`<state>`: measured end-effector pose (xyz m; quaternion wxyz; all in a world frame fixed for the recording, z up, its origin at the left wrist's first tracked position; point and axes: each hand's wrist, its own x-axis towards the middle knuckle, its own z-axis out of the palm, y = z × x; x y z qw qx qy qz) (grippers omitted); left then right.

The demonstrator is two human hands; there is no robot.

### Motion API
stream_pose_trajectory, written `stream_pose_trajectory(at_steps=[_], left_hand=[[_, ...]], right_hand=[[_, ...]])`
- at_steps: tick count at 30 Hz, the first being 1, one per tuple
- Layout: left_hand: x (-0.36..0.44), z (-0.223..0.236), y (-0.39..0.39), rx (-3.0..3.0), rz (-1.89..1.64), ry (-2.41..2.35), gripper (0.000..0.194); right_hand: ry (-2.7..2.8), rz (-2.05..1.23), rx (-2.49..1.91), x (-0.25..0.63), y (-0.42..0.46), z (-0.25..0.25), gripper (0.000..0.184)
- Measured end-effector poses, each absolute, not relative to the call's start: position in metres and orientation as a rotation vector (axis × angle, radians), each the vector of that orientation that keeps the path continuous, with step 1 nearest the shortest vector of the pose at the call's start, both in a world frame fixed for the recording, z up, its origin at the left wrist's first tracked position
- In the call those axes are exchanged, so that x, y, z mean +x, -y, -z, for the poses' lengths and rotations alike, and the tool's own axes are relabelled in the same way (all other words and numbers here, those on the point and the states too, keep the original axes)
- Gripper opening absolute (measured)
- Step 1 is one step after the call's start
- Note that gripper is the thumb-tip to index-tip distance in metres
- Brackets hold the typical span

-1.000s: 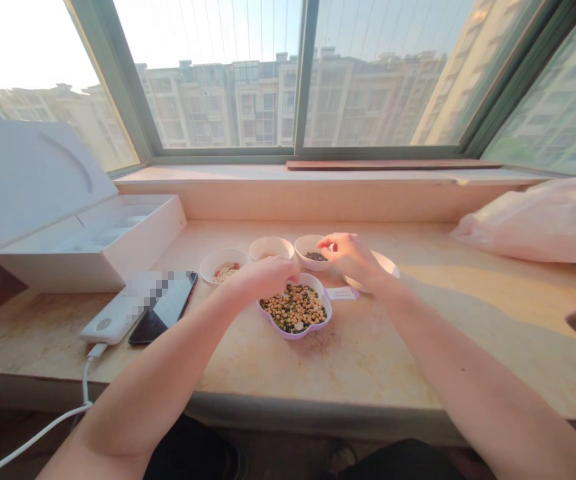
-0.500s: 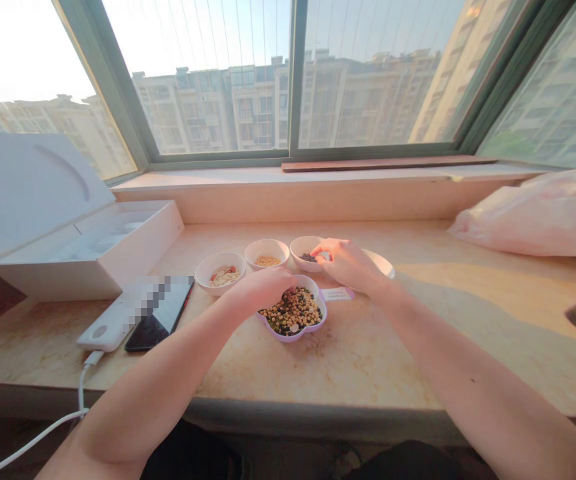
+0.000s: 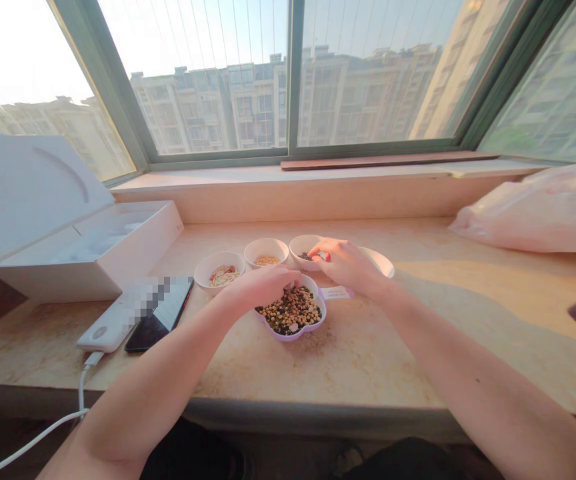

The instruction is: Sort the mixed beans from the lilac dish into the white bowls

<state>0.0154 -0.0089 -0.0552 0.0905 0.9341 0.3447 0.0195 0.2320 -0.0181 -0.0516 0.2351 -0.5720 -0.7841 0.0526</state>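
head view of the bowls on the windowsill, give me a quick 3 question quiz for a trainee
1. True or false: the left hand is over the purple flower-shaped dish of mixed beans.
2. What does the white bowl at the right hand's fingertips hold?
3. How many white bowls with food showing stand behind the dish?

Key: 1 true; 2 dark seeds; 3 three.

The left hand and right hand are bare, as are the forearms; the dark clothing below, perhaps trousers, is hard to make out.
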Motion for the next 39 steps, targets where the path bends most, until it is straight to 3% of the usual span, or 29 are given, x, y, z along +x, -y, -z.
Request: stream_pose_trajectory(at_steps=[8,12,19,27,39], left_hand=[[-0.005,0.053,-0.022,2.171,-0.506,-0.843,0.021],[-0.013,0.051,-0.03,1.97,-0.668,-0.868,0.028],[-0.02,0.056,-0.043,2.144,-0.879,-1.249,0.025],[-0.024,0.051,-0.036,2.636,-0.499,-1.476,0.025],[-0.022,0.047,-0.032,2.723,-0.41,-1.481,0.018]], right_hand=[[2.107,-0.202,-1.587,0.231,0.022,0.05,0.024],[2.107,-0.195,-1.566,0.23,0.025,0.048,0.024],[2.118,-0.128,-1.558,0.228,0.024,0.05,0.025],[2.164,-0.152,-1.532,0.221,0.03,0.046,0.022],[2.351,-0.338,-1.354,0.224,0.03,0.052,0.021]])
